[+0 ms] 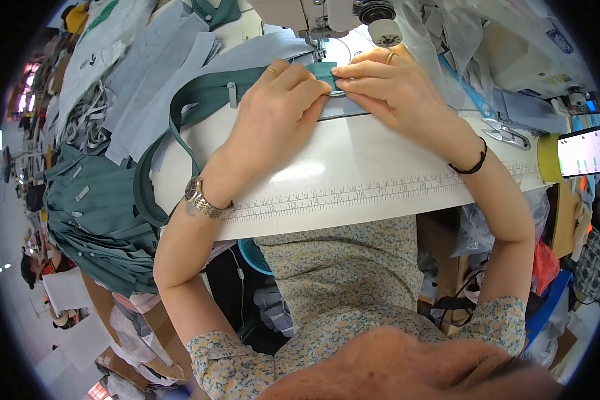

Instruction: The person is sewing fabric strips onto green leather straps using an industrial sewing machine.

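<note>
A long dark green zipper (pixel 210 83) curves across the white sewing table, with a pale pull tab (pixel 231 95) hanging from it. My left hand (pixel 277 113) is closed on the zipper near its right end, thumb and fingers pinched together. Just to the right, the bent fingers of my right hand (pixel 397 90) pinch the same end, their tips close to those of the left. Right behind the fingertips stands the sewing machine's needle and presser foot (pixel 320 48). The zipper's other part loops down over the table's left edge.
Green zippers (pixel 100 213) lie heaped at the left, near grey cut fabric pieces (pixel 160 73). Thread snips (pixel 507 133), a yellow tape roll (pixel 549 158) and a lit phone (pixel 581 153) are at the right. A printed ruler (pixel 340 198) runs along the table's front edge.
</note>
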Motion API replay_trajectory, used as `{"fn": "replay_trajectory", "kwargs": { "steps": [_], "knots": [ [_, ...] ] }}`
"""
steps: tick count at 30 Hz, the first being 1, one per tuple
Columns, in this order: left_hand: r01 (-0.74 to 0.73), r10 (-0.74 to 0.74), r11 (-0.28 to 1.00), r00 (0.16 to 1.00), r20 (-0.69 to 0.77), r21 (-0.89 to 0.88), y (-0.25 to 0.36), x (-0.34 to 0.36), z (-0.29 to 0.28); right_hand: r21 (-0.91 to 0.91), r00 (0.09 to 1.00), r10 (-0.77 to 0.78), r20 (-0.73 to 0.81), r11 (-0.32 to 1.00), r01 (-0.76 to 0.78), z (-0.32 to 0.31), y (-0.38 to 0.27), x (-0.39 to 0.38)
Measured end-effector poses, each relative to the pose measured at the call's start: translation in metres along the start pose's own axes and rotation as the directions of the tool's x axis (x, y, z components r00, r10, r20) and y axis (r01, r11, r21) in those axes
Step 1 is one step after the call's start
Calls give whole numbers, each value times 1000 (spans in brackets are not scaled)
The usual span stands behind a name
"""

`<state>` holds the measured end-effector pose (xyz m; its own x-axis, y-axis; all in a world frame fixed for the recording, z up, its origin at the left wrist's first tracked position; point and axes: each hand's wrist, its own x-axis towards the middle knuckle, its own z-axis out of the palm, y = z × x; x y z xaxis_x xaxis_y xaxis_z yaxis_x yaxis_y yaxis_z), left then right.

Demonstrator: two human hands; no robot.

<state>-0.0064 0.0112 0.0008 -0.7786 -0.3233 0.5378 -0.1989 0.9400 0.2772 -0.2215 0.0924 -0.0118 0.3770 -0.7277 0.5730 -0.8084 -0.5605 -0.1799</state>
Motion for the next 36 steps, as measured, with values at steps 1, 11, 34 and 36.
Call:
{"fn": "replay_trajectory", "kwargs": {
  "steps": [1,11,34,36],
  "knots": [
    [-16,16,1000,1000,-12,-7,1,0,0,-7,1000,-4,-9,1000,4,1,0,0],
    [-302,320,864,947,24,402,-24,9,-25,-29,1000,7,3,1000,-7,2,-5,-1],
    [-323,328,855,943,59,407,-22,4,-14,45,995,71,74,996,-75,-1,-11,1],
    [-69,85,938,996,-32,341,-37,-12,-33,34,996,51,72,998,-54,-1,-8,3]
  ]
}}
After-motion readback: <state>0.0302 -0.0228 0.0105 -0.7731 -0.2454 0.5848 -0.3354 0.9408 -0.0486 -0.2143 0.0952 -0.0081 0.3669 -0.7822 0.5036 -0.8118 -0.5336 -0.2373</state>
